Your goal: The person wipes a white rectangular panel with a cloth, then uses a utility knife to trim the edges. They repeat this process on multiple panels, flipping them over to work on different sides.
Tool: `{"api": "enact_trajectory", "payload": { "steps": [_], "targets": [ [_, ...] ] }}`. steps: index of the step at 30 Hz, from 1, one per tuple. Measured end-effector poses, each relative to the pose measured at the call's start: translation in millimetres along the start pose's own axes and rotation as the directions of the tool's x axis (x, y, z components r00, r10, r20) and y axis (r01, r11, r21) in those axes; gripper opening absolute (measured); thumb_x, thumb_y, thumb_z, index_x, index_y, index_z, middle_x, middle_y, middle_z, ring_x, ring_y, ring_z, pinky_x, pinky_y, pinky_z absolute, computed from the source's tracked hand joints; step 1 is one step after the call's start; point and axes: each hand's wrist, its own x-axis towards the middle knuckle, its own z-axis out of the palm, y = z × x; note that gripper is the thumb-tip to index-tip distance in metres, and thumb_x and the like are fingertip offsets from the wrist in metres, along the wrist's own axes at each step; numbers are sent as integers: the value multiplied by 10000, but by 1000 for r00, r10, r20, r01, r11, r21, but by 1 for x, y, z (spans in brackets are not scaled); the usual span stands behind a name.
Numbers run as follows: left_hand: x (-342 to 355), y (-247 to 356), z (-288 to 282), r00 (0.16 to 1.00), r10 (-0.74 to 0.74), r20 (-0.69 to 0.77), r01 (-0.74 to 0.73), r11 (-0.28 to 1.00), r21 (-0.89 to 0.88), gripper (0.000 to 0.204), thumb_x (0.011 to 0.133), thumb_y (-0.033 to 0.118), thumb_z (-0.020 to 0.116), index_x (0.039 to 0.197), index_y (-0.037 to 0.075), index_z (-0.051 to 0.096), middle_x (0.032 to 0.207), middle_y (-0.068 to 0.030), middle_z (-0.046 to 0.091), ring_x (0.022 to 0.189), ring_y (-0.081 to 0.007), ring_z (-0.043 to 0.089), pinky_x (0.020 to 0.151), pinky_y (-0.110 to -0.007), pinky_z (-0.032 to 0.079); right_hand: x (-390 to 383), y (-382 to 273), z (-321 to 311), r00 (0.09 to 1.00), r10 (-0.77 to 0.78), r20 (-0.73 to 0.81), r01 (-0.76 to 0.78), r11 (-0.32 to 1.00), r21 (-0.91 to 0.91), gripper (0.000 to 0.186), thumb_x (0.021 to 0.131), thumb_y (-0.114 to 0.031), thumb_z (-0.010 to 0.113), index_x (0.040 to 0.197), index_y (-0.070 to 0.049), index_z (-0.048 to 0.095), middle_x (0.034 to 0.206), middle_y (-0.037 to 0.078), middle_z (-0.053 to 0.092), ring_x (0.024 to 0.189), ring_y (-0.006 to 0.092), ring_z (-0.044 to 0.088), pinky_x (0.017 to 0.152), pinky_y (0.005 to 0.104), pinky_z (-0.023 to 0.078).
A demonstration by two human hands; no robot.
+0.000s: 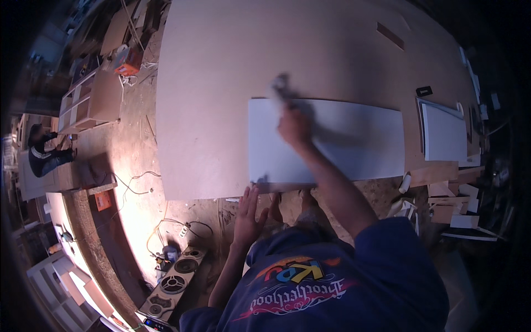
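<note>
My right hand (293, 124) is closed on a blurred metallic tool (281, 84), held over the far edge of a white rectangular panel (354, 135). The panel lies on a large beige board (204, 66). My left hand (250, 213) is at the panel's near left corner, fingers stretched out and fingertips at the edge; whether they touch it I cannot tell.
A seated person (41, 152) works at the left beside a cabinet frame (83, 102). Cables and a speaker box (174, 282) lie at lower left. Stacked white panels (445, 133), a dark strip (390, 35) and offcuts (459, 205) are at right.
</note>
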Motion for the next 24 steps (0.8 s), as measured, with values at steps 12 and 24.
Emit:
{"api": "enact_trajectory", "payload": {
  "steps": [12,24],
  "targets": [
    [-101,-38,-7,945,-297,-135,277,950,-146,619,988,190,618,1531,18,375,1542,-241,430,1472,-402,357,1181,-464,340,-140,169,-46,949,312,-57,-316,945,-88,572,904,-254,718,1372,-2,506,1232,252,646,1017,425,679,881,509,543],
    [-49,2,-18,969,-134,-209,105,983,-148,588,985,121,596,1506,-45,379,1483,-274,492,1406,-416,455,1165,-453,359,-189,-48,47,886,-451,-104,457,889,31,454,847,-140,663,1237,43,519,786,195,693,720,403,709,678,530,576]
  ]
}}
